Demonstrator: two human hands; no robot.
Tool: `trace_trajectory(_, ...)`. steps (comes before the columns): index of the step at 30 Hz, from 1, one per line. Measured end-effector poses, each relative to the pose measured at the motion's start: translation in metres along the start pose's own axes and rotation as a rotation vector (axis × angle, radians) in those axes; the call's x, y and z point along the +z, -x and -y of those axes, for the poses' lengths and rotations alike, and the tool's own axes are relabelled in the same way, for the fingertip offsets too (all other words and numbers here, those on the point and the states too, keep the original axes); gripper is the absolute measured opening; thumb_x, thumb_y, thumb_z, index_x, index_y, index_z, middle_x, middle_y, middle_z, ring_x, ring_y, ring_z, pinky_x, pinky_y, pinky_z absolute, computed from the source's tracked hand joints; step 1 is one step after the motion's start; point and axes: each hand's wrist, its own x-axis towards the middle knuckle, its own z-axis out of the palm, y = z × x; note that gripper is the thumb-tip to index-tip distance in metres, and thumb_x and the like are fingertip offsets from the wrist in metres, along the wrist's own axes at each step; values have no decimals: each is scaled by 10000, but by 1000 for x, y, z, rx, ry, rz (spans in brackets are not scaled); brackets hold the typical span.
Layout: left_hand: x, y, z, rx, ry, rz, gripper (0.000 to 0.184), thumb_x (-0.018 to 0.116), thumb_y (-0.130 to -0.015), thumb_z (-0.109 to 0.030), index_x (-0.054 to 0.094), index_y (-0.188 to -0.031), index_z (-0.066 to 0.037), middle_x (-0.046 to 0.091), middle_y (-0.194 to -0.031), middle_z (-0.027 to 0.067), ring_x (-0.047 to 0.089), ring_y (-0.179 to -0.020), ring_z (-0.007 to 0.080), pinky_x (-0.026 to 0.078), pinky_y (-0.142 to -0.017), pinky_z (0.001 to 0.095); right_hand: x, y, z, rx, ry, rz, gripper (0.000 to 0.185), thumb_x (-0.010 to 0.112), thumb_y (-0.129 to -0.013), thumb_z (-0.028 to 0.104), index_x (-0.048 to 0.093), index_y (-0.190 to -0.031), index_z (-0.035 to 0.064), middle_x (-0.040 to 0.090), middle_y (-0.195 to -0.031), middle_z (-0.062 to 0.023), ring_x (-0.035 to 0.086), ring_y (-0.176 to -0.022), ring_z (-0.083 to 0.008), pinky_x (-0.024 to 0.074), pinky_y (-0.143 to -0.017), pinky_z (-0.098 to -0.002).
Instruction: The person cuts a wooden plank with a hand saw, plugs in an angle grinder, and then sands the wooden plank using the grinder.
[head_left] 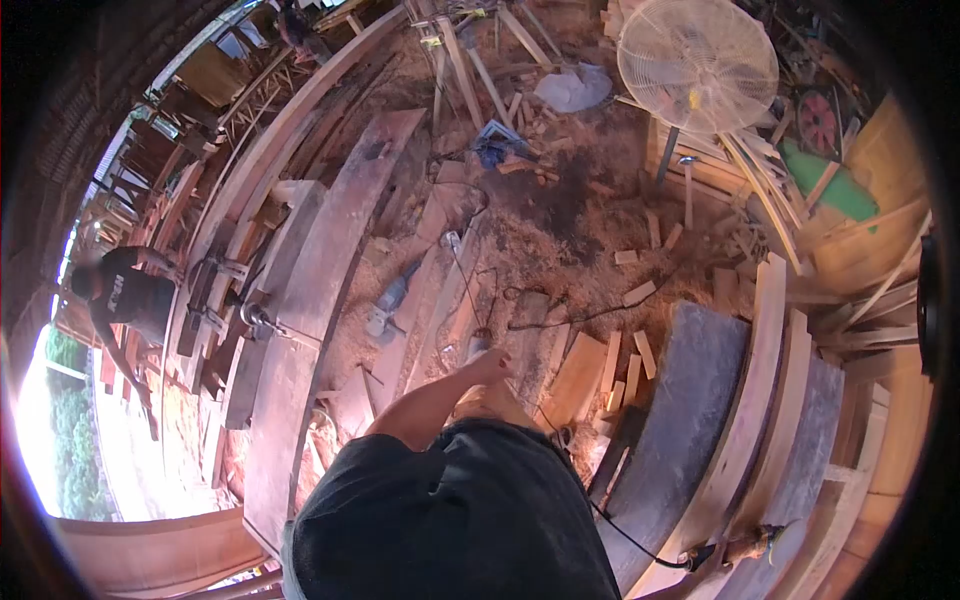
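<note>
My left hand (489, 366) reaches forward from my body, low over the sawdust-covered floor, with its fingers somewhat apart and nothing visible in them. At the lower right edge, my right hand (712, 577) is partly in view, closed around a corded power tool (748, 545) that looks like an angle grinder with a pale disc. The tool is over long curved timber pieces (735, 420) beside a dark, wide plank (680, 370). A black cord (632, 535) trails from its rear end past my right side.
Another person (135, 295) bends over timber at the left. Across from me stands a large fan (697, 65). A blue power tool (390, 300), a hammer (687, 190), offcuts (610, 365) and cords lie around. A long plank (310, 290) runs along my left.
</note>
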Motion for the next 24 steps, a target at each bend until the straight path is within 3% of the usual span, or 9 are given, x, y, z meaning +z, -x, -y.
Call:
trace_trajectory(1, -4, 6, -23, 52, -200, -21, 490, 769, -757, -324, 680, -1149, -44, 728, -961, 162, 707, -888, 281, 551, -794, 376, 1, 1, -1, 3, 9, -1, 600, 698, -907, 277, 465, -1352, -51, 570, -1138, -200, 593, -1034, -318, 508, -865, -422)
trace_trajectory(3, -6, 8, -35, 157, -180, 25, 309, 706, -763, -223, 725, -1022, -56, 735, -905, 153, 714, -835, 270, 553, -763, 385, 0, 9, 0, 1, 28, -11, 606, 700, -905, 275, 461, -1356, -52, 567, -1149, -203, 591, -1041, -321, 506, -872, -423)
trace_trajectory(8, -25, 5, -22, 208, -236, 96, 169, 640, -734, -142, 749, -843, -71, 726, -800, 151, 714, -775, 271, 551, -707, 423, -4, 40, 10, -10, 93, -69, 621, 704, -902, 271, 450, -1366, -54, 562, -1175, -210, 586, -1060, -326, 501, -888, -426)
trace_trajectory(11, -48, -8, 27, 88, -298, 92, 183, 669, -751, -184, 741, -873, -68, 723, -827, 167, 710, -777, 289, 548, -707, 428, -5, 66, 24, -24, 127, -103, 630, 707, -900, 268, 444, -1373, -55, 558, -1191, -215, 583, -1072, -330, 498, -898, -428)
trace_trajectory(14, -82, -9, 78, 20, -41, 26, 295, 740, -775, -293, 724, -926, -40, 726, -853, 159, 698, -776, 271, 554, -702, 385, -5, 97, 47, -38, 176, -143, 639, 709, -898, 265, 437, -1379, -57, 555, -1207, -219, 580, -1083, -333, 495, -908, -430)
trace_trajectory(17, -148, -3, 60, 57, -20, -73, 313, 778, -781, -312, 723, -931, -43, 724, -845, 154, 685, -745, 245, 554, -687, 369, -1, 132, 80, -77, 226, -193, 649, 712, -896, 262, 430, -1385, -58, 552, -1222, -224, 577, -1094, -337, 492, -917, -432)
trace_trajectory(20, -193, -50, 135, -72, -155, 33, 303, 782, -789, -299, 725, -944, -45, 724, -822, 149, 675, -726, 224, 556, -687, 368, 7, 175, 129, -132, 286, -199, 658, 714, -894, 259, 424, -1392, -59, 548, -1238, -229, 574, -1106, -340, 489, -927, -433)
trace_trajectory(23, -255, -79, 160, -342, 182, 125, 256, 767, -788, -268, 739, -913, -45, 726, -812, 152, 682, -730, 229, 560, -692, 371, 11, 219, 172, -155, 368, -149, 668, 717, -892, 256, 417, -1398, -61, 545, -1254, -233, 570, -1117, -344, 486, -937, -435)
trace_trajectory(24, -268, -86, 170, -289, 92, 131, 242, 761, -788, -257, 741, -898, -42, 727, -809, 148, 680, -723, 223, 561, -692, 367, 12, 232, 182, -165, 399, -115, 671, 718, -891, 255, 415, -1400, -61, 544, -1259, -235, 569, -1121, -345, 485, -940, -436)
